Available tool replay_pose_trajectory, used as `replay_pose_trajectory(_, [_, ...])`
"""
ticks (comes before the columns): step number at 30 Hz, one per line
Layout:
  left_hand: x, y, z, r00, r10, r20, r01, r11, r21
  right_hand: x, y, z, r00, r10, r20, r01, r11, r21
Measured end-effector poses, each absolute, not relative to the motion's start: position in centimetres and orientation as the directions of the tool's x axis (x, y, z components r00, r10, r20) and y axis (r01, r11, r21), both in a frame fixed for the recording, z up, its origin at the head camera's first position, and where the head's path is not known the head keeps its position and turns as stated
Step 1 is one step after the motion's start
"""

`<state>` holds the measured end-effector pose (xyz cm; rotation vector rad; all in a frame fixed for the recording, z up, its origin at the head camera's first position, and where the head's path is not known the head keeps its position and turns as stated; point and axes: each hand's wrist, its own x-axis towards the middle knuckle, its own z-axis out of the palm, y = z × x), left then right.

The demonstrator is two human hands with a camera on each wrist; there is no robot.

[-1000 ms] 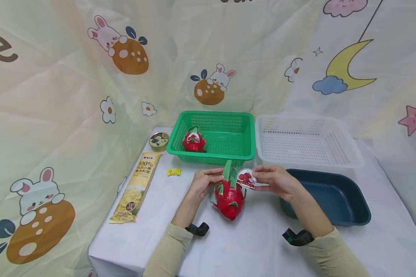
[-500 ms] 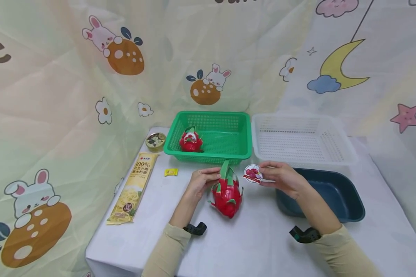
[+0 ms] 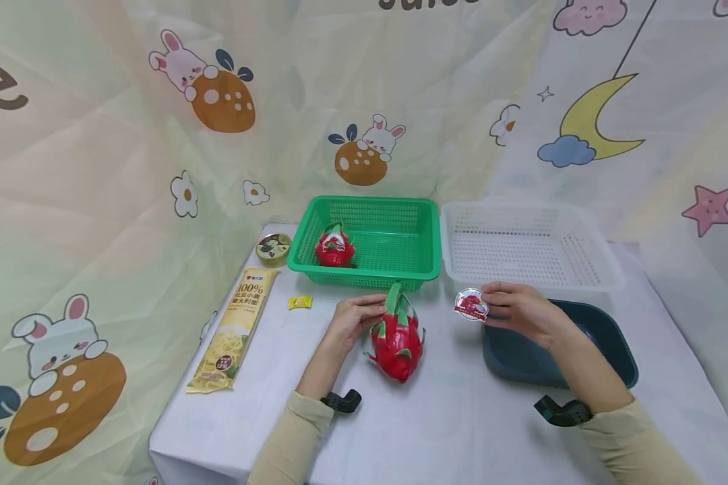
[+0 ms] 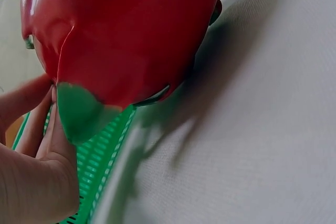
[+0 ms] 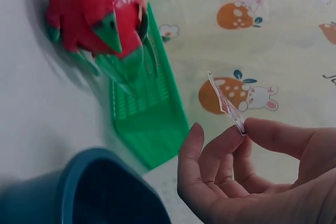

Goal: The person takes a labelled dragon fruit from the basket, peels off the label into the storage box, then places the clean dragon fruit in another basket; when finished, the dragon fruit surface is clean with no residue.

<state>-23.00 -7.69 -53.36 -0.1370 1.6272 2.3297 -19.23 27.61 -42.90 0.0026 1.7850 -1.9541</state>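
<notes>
Head view: right grip (image 3: pixel 524 312), pinching a label (image 3: pixel 471 305), has moved rightward; left grip (image 3: pixel 352 318) holds the dragon fruit (image 3: pixel 398 345).

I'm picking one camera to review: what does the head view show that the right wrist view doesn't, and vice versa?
Only the head view shows the pasta packet, the small yellow packet, the round tin and the dragon fruit in the green basket. Only the right wrist view shows the round label nearly edge-on. Both show the right hand pinching it, the nearer dragon fruit, that basket and the blue basin.
</notes>
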Motion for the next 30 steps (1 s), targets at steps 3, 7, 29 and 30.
replay_pose_trajectory(3, [-22.9, -7.7, -53.5, -0.950, 0.191, -0.247, -0.298, -0.321, 0.899, -19.2, 28.4, -42.8, -0.879, -0.342, -0.331, 0.353, 0.001, -0.936])
replay_pose_trajectory(7, [-22.8, -7.7, -53.4, -0.949, 0.192, -0.250, -0.302, -0.321, 0.898, -19.3, 29.3, -43.0, -0.877, -0.332, -0.347, 0.353, 0.044, -0.935])
replay_pose_trajectory(29, [-23.0, -8.1, -53.2, -0.944, 0.200, -0.263, -0.314, -0.294, 0.903, -21.6, 33.5, -44.1, -0.814, -0.272, -0.513, 0.440, 0.286, -0.851])
replay_pose_trajectory(30, [-22.9, -8.1, -53.2, -0.943, 0.204, -0.265, -0.316, -0.292, 0.903, -21.6, 33.6, -44.2, -0.812, -0.271, -0.518, 0.438, 0.304, -0.846])
